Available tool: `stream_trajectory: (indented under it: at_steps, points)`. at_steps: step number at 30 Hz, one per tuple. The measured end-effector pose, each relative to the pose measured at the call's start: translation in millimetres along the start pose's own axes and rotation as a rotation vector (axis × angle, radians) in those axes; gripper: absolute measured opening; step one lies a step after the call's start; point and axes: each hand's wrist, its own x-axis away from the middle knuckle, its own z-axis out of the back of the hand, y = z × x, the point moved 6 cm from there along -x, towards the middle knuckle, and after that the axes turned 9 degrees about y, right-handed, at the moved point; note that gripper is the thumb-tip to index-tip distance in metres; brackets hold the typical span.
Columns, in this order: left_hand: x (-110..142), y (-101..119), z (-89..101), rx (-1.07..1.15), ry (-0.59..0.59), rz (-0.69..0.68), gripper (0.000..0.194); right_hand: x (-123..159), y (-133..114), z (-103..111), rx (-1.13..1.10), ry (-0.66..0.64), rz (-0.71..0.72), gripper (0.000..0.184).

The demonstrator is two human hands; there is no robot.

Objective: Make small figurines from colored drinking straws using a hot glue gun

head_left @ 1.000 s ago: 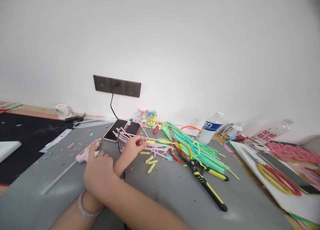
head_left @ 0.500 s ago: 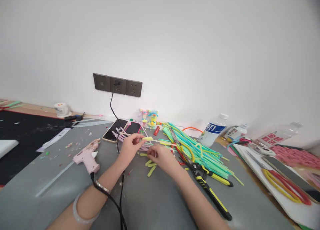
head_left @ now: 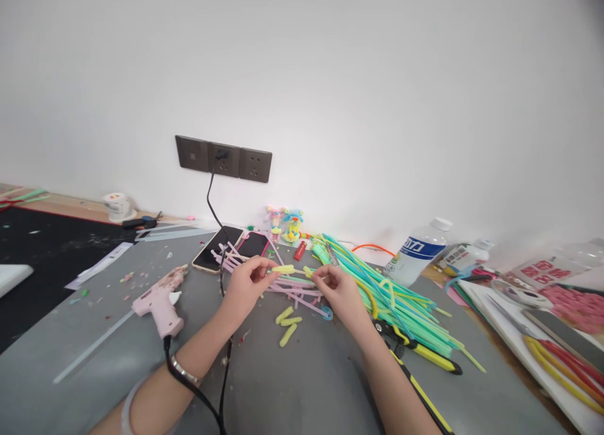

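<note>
My left hand (head_left: pixel 250 287) pinches a short yellow piece of pipe cleaner (head_left: pixel 284 269) between thumb and fingertips. Just right of it, my right hand (head_left: pixel 337 290) is closed on another short yellow piece (head_left: pixel 308 272). The two pieces point toward each other, with a small gap between them. Several loose yellow pieces (head_left: pixel 289 322) lie on the grey table mat below my hands. Pink pipe cleaners (head_left: pixel 302 293) are spread behind and under both hands.
A pink glue gun (head_left: pixel 160 306) with its black cord lies left. Green pipe cleaners (head_left: pixel 391 290), yellow-black pliers (head_left: pixel 431 356) and a bottle (head_left: pixel 419 252) are at right. Two phones (head_left: pixel 214 249) and two small figures (head_left: pixel 292 225) stand or lie behind.
My right hand has moved up and right from the loose yellow pieces, taking one with it. My left hand keeps its yellow piece. The view has shifted slightly left.
</note>
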Motion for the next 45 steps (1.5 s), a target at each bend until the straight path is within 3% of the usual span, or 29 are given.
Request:
stream_trajectory:
  at_steps: [4, 10, 18, 27, 33, 39, 45]
  points:
    - [2, 0, -5.6, -0.033, -0.065, -0.028, 0.014, -1, -8, 5, -0.121, 0.057, -0.016, 0.029]
    - [6, 4, -13.6, -0.106, -0.173, -0.081, 0.013, 10, -23, -8, -0.244, 0.019, -0.017, 0.033]
    - [7, 4, -16.8, -0.086, -0.208, -0.059, 0.014, 9, -19, -9, -0.398, 0.033, -0.093, 0.034]
    - [7, 6, -16.5, -0.083, -0.206, -0.040, 0.014, 8, -14, -5, -0.390, 0.072, -0.154, 0.036]
    - [8, 5, -16.4, -0.077, -0.204, -0.039, 0.016, 6, -15, -3, -0.400, 0.117, -0.105, 0.037]
    - [7, 5, -17.2, -0.090, -0.216, -0.037, 0.017, 8, -15, -6, -0.372, 0.062, -0.067, 0.030]
    - [7, 3, -17.0, -0.075, -0.203, -0.059, 0.016, 11, -34, -9, -0.229, 0.051, 0.196, 0.008]
